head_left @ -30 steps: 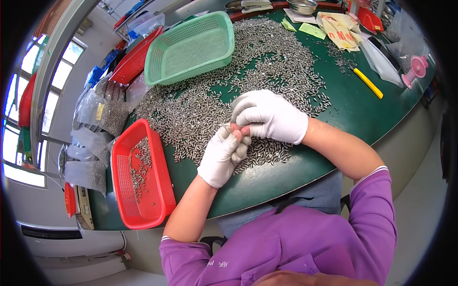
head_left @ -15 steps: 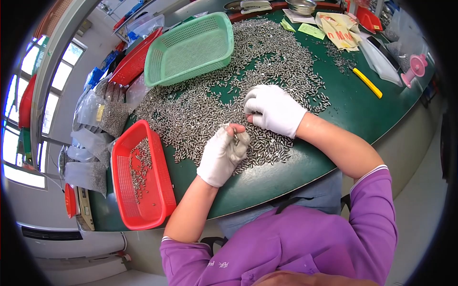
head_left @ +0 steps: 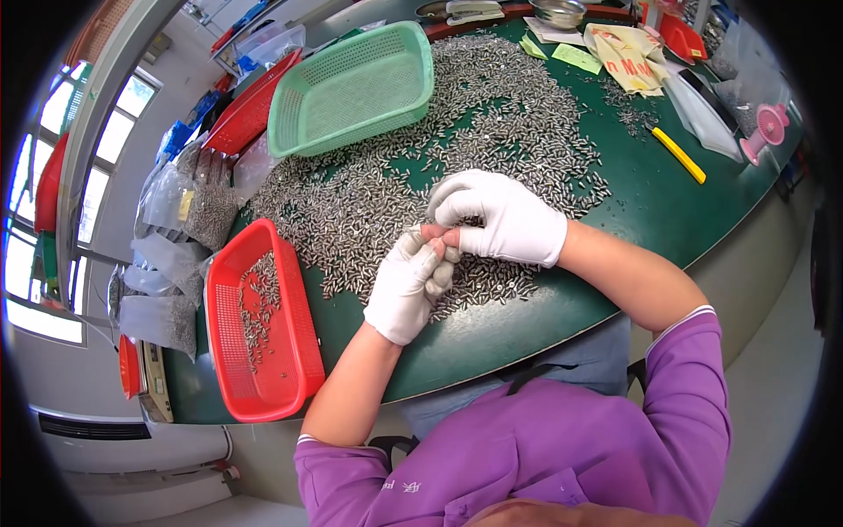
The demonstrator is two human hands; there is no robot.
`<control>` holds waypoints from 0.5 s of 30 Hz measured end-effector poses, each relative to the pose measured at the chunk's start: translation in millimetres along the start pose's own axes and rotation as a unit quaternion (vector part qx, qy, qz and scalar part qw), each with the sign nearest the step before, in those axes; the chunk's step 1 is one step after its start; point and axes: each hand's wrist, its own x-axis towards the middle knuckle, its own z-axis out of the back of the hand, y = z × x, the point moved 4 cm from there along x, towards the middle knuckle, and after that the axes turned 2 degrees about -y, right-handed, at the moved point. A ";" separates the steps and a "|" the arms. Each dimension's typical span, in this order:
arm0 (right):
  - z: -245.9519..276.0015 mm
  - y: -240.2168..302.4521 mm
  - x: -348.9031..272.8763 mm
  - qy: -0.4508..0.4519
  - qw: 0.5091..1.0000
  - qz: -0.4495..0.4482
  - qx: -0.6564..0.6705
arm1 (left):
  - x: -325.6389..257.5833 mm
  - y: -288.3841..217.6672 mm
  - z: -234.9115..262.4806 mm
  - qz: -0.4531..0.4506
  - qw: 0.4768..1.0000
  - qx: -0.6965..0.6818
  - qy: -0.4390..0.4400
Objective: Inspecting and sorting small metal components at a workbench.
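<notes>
Both hands wear white gloves with cut-off fingertips. My left hand [head_left: 409,281] is curled shut over small metal screws, held just above the green table [head_left: 632,211]. My right hand [head_left: 500,215] meets it, its fingertips pinched against the left hand's fingertips; what it pinches is too small to tell. Under both hands lies a wide spread of loose small metal screws [head_left: 492,114]. A red basket [head_left: 259,325] with some screws in it sits left of my left hand.
An empty green basket [head_left: 351,88] stands at the back left, a red tray [head_left: 250,110] behind it. Plastic bags of screws [head_left: 189,206] lie along the left edge. A yellow knife [head_left: 678,154], papers [head_left: 628,53], and a pink object [head_left: 766,127] lie at the right.
My right hand reached out over the screw pile half a second ago and has come back to meet my left hand. The left hand stayed in place.
</notes>
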 end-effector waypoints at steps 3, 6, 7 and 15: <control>1.8 4.0 3.0 -0.009 0.998 0.043 -0.046 | -0.5 -0.2 -2.3 -0.003 1.000 0.001 -0.008; 8.2 15.6 7.0 -0.014 0.984 0.105 -0.146 | -1.1 -3.0 -5.3 0.000 1.000 0.009 0.010; 8.4 13.7 7.3 -0.014 0.984 0.105 -0.146 | -0.8 -2.0 -4.7 0.001 1.000 0.009 0.010; 6.0 -4.6 1.3 -0.017 0.987 0.036 -0.153 | -2.8 -2.7 -1.9 -0.004 1.000 0.030 -0.002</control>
